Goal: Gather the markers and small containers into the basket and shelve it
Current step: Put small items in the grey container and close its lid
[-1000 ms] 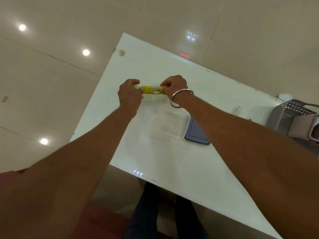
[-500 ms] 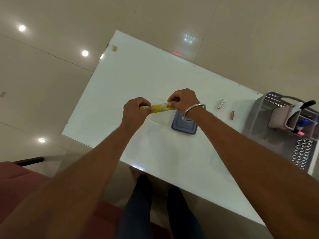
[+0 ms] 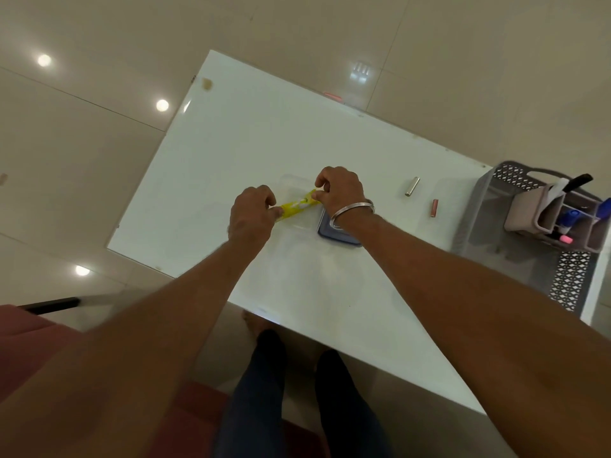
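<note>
A yellow marker [image 3: 297, 207] is held level above the white table [image 3: 251, 143]. My left hand [image 3: 253, 214] pinches its left end and my right hand [image 3: 340, 190] pinches its right end. Right under it lies a clear small container [image 3: 297, 190], with a dark blue lid [image 3: 330, 233] beside it, partly hidden by my right wrist. A silver tube [image 3: 412, 186] and a pink tube [image 3: 434, 207] lie on the table to the right. The grey perforated basket [image 3: 568, 279] stands at the table's right end.
Inside the basket stands a beige divided organiser [image 3: 542, 213] with blue, black and pink markers in it. A red seat [image 3: 29, 328] sits at the lower left. My legs show below the table's near edge.
The view has swung so the basket and the two tubes came into sight. Both hands, still pinching the yellow marker, now sit lower and further right over the clear container.
</note>
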